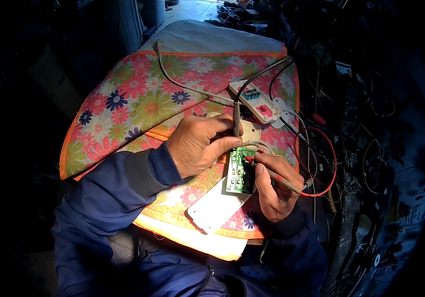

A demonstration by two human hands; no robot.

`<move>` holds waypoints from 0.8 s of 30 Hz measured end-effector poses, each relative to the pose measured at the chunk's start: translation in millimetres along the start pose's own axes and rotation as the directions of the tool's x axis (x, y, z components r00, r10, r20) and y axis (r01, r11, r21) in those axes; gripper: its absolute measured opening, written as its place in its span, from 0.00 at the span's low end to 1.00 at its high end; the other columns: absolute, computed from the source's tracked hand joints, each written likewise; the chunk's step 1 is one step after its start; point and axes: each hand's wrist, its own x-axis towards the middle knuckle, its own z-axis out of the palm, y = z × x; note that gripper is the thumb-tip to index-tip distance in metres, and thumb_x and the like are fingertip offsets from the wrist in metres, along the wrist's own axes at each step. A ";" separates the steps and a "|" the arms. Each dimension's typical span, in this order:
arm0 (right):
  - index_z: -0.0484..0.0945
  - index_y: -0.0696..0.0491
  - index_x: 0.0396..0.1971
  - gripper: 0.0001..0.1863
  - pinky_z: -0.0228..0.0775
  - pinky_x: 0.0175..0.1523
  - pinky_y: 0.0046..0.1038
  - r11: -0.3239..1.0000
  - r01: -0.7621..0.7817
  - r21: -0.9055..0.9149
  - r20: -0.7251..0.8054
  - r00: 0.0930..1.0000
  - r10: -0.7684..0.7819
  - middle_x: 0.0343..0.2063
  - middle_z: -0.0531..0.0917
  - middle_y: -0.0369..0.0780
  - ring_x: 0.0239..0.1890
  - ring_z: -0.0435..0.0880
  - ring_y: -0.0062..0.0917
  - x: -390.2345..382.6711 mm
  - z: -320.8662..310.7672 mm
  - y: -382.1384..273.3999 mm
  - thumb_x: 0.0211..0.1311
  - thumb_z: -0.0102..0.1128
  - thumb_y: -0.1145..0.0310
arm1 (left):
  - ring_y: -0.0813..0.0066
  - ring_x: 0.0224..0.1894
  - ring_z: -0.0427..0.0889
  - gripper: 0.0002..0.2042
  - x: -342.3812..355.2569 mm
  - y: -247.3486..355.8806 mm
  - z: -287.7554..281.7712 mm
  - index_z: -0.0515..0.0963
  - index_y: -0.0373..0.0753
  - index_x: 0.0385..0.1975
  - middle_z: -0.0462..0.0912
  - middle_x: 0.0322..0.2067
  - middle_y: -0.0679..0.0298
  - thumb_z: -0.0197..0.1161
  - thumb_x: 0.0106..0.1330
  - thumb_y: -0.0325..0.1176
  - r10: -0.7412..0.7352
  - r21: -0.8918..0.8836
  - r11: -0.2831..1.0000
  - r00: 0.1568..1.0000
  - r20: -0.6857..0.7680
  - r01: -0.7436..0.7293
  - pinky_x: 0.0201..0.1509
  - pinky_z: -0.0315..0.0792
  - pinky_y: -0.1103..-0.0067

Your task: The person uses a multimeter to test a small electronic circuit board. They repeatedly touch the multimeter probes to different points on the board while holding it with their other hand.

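Observation:
A small green circuit board with dark components lies between my hands, tilted over a long white plastic casing piece. My left hand is closed, thumb and fingers pinching a grey test probe with a black lead. It stands nearly upright at the board's top edge; its tip is hidden. In my closed right hand is a second test probe with a red lead. Its red end reaches the upper part of the board; whether it touches cannot be made out.
Underneath is a flowered cloth with orange edging. A white extension socket lies at the upper right, near a grey cable. Beyond my left fingers sits a pale casing part. Dark clutter and loose wires fill the right side.

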 end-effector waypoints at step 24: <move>0.86 0.66 0.45 0.10 0.79 0.51 0.30 0.998 0.048 0.028 0.062 0.997 -0.049 0.38 0.89 0.48 0.41 0.89 0.33 -0.4 -2.7 4.5 0.65 0.63 0.83 | 0.72 0.26 0.87 0.06 -2.2 3.2 3.1 0.84 0.30 0.42 0.86 0.28 0.55 0.69 0.71 0.26 -0.015 -0.079 0.997 0.997 -0.072 0.009 0.31 0.77 0.76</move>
